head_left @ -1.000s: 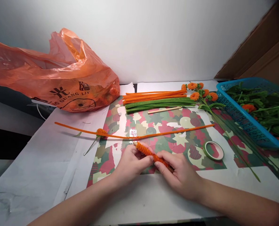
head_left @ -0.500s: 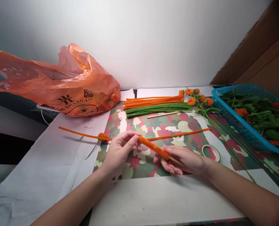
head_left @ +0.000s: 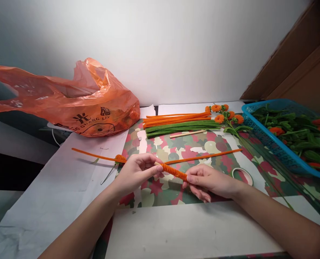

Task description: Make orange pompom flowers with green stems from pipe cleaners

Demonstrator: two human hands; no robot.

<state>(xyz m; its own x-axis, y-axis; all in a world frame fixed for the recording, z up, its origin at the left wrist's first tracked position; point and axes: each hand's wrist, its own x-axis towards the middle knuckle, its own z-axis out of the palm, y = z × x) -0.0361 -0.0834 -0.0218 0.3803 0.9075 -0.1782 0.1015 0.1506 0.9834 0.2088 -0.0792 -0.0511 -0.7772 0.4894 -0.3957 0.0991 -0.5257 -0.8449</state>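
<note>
An orange pipe cleaner coil point(head_left: 175, 171) is wound tightly round a thin wooden stick point(head_left: 158, 164), tilted down to the right. My left hand point(head_left: 139, 171) is closed, thumb and fingers pinching the stick's left end, which pokes out bare of the coil. At the coil's lower right end, my right hand point(head_left: 210, 181) pinches it between thumb and forefinger, the other fingers loosely curled. Behind both hands lies a straight orange pipe cleaner point(head_left: 203, 157). Left of my left hand are another orange coil point(head_left: 120, 158) and a thin green stem point(head_left: 107, 175).
Orange pipe cleaners point(head_left: 176, 119) and green pipe cleaners point(head_left: 181, 128) lie in bundles at the back, before a second wooden stick point(head_left: 187, 134). A tape roll point(head_left: 242, 176), orange flowers point(head_left: 219, 118) and a blue basket point(head_left: 274, 144) stand right, an orange plastic bag point(head_left: 113, 108) left.
The stick's left end now shows bare at my left fingers, and it no longer shows past my right hand. My right thumb has moved onto the coil's right end. The view has shifted slightly.
</note>
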